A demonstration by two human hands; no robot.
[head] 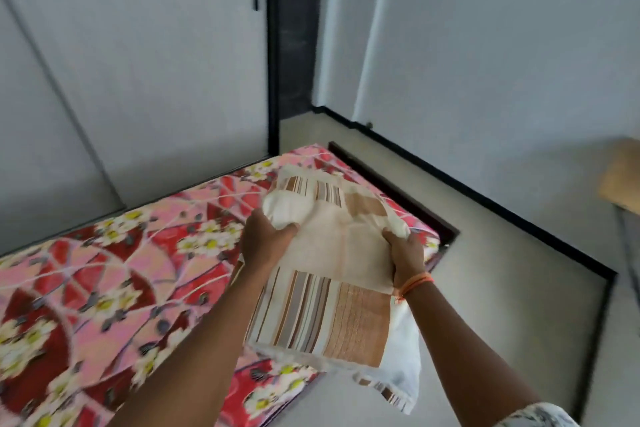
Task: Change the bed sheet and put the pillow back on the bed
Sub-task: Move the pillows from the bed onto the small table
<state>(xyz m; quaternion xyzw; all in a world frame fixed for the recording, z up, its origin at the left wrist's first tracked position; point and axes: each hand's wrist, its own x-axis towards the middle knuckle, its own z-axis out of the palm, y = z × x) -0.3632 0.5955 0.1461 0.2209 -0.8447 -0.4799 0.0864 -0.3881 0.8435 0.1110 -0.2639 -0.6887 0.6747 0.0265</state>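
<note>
Both hands grasp the pillow (pixel 332 274) at the centre of the frame, holding it over the near right corner of the bed (pixel 104 288); the left hand (pixel 265 239) clutches its upper left edge, fingers curled into the white stuffing; the right hand (pixel 407 258), an orange thread (pixel 414 282) at its wrist, grips the upper right edge; the red floral bed sheet (pixel 145 253) covers the mattress beneath, lower left.
</note>
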